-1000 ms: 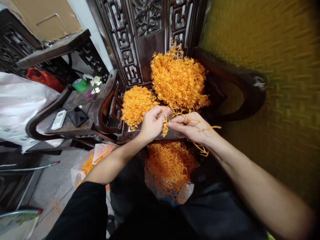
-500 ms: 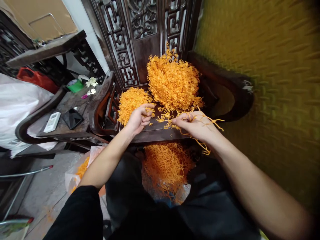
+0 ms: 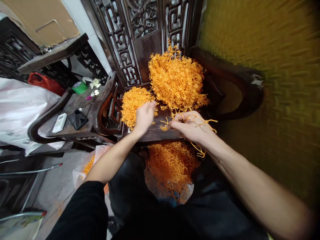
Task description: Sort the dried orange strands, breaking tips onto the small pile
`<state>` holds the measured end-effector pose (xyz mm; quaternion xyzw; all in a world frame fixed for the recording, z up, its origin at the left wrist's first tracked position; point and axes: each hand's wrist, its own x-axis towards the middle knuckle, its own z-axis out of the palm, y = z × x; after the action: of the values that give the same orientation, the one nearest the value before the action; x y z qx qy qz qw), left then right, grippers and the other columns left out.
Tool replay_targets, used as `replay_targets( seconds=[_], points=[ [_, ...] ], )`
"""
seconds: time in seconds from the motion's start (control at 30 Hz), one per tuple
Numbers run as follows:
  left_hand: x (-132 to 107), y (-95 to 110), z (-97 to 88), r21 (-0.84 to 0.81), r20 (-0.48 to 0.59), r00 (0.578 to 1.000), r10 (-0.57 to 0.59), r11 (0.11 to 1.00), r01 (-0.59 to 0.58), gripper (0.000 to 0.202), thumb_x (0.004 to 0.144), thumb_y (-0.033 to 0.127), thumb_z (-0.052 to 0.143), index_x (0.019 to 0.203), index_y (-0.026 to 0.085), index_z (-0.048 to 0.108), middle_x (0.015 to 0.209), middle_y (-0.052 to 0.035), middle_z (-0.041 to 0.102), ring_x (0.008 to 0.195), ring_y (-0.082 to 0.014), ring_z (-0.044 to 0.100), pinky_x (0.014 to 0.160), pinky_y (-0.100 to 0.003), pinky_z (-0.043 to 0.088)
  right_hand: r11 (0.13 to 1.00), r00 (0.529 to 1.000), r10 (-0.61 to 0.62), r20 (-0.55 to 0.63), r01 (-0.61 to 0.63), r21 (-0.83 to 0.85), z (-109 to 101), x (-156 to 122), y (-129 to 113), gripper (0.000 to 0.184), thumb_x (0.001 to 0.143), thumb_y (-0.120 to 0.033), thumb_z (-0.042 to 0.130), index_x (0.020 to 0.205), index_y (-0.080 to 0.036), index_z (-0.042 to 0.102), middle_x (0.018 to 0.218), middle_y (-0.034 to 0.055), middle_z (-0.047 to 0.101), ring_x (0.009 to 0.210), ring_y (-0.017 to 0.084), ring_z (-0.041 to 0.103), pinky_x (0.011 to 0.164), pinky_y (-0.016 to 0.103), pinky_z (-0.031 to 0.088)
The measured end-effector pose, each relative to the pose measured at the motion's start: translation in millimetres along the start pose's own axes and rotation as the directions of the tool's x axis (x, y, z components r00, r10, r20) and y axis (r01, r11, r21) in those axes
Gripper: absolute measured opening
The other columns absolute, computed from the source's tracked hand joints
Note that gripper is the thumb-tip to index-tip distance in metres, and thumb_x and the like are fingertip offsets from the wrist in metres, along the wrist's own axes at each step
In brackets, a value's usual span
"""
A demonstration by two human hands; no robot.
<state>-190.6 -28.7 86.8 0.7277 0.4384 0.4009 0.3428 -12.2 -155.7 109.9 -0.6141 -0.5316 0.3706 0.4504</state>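
Note:
My right hand (image 3: pixel 187 125) is closed in a pinch on a bunch of thin orange branching strands (image 3: pixel 200 154), whose ends stick out past the thumb and trail over the back of the hand and below it. Beside the smaller orange pile (image 3: pixel 135 100) is my left hand (image 3: pixel 145 117), its fingers curled upward and smeared by motion. Whether anything is in them I cannot tell. A larger heap of orange frilly pieces (image 3: pixel 177 80) stands behind both hands on the dark wooden seat (image 3: pixel 162 133). Between my legs, below the seat edge, lies a mass of orange strands (image 3: pixel 172 163) in clear plastic.
On the left, a wooden side table (image 3: pixel 85 100) carries a white remote (image 3: pixel 60 122), a black phone-like object (image 3: pixel 78 119), a green tape roll (image 3: pixel 80 88) and white flowers (image 3: pixel 95 84). A pale bag (image 3: pixel 77 170) with orange bits stands on the floor. A curved armrest (image 3: pixel 250 86) bounds the right.
My left hand has turned and blurred, its fingers now pointing up by the smaller pile. My right hand still pinches strands, fewer showing at its tips. The whole view has shifted slightly.

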Motion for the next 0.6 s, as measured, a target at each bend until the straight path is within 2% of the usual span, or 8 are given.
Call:
replay_targets(
  seconds=[0.07,0.1,0.17,0.23,0.3,0.37,0.47,0.6],
  points=[
    [13.4,-8.2,-11.9,-0.233,-0.143,0.967,-0.213,0.956,0.176,0.050,0.101,0.064,0.050,0.073,0.024,0.039,0.057,0.0079,0.033,0.048,-0.0092,0.035,0.049,-0.025,0.027,0.997,0.994,-0.027,-0.107,0.034,0.065,-5.5,-0.6,1.9,0.026,0.073,-0.033,0.069,0.053,-0.019,0.060,0.054,-0.0001,0.051,0.052,0.011,0.042,0.052,0.029,0.028],
    [15.7,-10.7,-16.2,-0.328,-0.124,0.946,-0.298,0.912,0.244,0.050,0.099,0.066,0.051,0.075,0.024,0.038,0.057,0.0094,0.030,0.045,-0.0080,0.031,0.046,-0.023,0.024,0.994,0.987,-0.031,-0.155,0.047,0.102,-8.5,0.5,4.5,0.027,0.073,-0.034,0.071,0.053,-0.019,0.060,0.055,0.0006,0.052,0.053,0.011,0.042,0.053,0.029,0.029],
    [10.1,-10.8,-19.1,-0.425,0.097,0.921,-0.377,0.821,0.381,0.052,0.095,0.069,0.057,0.078,0.023,0.040,0.057,0.0109,0.028,0.043,-0.0057,0.028,0.043,-0.020,0.019,0.984,0.978,-0.020,-0.207,0.056,0.170,-12.7,4.7,10.9,0.027,0.075,-0.036,0.074,0.055,-0.019,0.063,0.057,0.0014,0.055,0.053,0.012,0.042,0.053,0.030,0.029],
    [-4.8,-4.2,-14.5,-0.430,0.364,0.875,-0.320,0.776,0.462,0.054,0.090,0.071,0.064,0.080,0.022,0.043,0.062,0.0098,0.035,0.043,-0.0039,0.032,0.041,-0.018,0.018,0.975,0.978,0.006,-0.207,0.040,0.219,-12.8,9.6,16.2,0.026,0.075,-0.038,0.075,0.058,-0.020,0.066,0.056,0.0012,0.054,0.052,0.012,0.040,0.051,0.030,0.027],
    [-20.7,6.4,-6.3,-0.417,0.526,0.822,-0.220,0.775,0.474,0.056,0.087,0.072,0.066,0.081,0.020,0.046,0.069,0.0074,0.043,0.044,-0.0023,0.034,0.039,-0.017,0.017,0.966,0.979,0.042,-0.202,0.011,0.257,-9.2,12.9,18.6,0.026,0.076,-0.040,0.077,0.062,-0.020,0.069,0.053,0.0001,0.050,0.050,0.011,0.036,0.048,0.030,0.024],
    [-31.0,16.3,1.1,-0.409,0.596,0.786,-0.163,0.781,0.472,0.053,0.089,0.070,0.066,0.086,0.020,0.048,0.075,0.0059,0.049,0.043,-0.0013,0.035,0.037,-0.017,0.014,0.956,0.977,0.074,-0.201,-0.011,0.294,-4.2,14.5,18.1,0.026,0.075,-0.041,0.078,0.064,-0.019,0.069,0.051,-0.0013,0.046,0.048,0.010,0.032,0.046,0.029,0.020],
    [-35.0,23.7,6.7,-0.390,0.647,0.745,-0.165,0.767,0.509,0.044,0.094,0.063,0.063,0.095,0.023,0.047,0.078,0.0065,0.052,0.041,-0.0012,0.033,0.036,-0.017,0.013,0.942,0.975,0.096,-0.202,-0.023,0.335,1.1,15.7,15.9,0.026,0.072,-0.042,0.080,0.066,-0.019,0.069,0.051,-0.0018,0.046,0.049,0.009,0.032,0.045,0.027,0.019],
    [-33.6,23.6,7.0,-0.390,0.696,0.700,-0.161,0.734,0.556,0.038,0.098,0.058,0.060,0.114,0.025,0.050,0.075,0.0075,0.050,0.039,-0.0019,0.031,0.036,-0.017,0.011,0.961,0.977,0.064,-0.202,-0.006,0.275,4.1,19.0,17.5,0.032,0.074,-0.042,0.077,0.060,-0.019,0.060,0.053,-0.0015,0.047,0.050,0.009,0.035,0.047,0.027,0.023]
  ],
)
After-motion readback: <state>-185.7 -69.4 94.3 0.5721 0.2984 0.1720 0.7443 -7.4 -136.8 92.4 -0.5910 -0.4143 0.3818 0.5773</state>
